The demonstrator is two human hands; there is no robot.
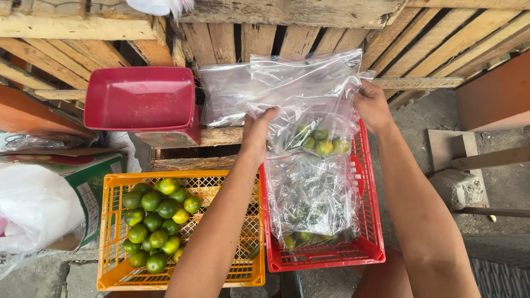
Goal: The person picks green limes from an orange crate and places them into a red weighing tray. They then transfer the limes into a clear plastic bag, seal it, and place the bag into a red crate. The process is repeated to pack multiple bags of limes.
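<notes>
Both my hands hold up a clear plastic bag (309, 94) with several green limes (320, 140) in its bottom. My left hand (256, 132) grips the bag's left edge. My right hand (372, 105) pinches its upper right corner. The bag hangs over a red plastic crate (370, 248), where another clear bag of limes (309, 209) lies. Beside it on the left is an orange plastic crate (110, 270) holding a heap of loose green limes (154, 221).
A red scale pan (138, 99) sits on its base at the upper left. Wooden pallets (430, 49) stand behind. A cardboard box (91, 187) and a white plastic bag (33, 209) are at the left. A concrete block (458, 187) lies at the right.
</notes>
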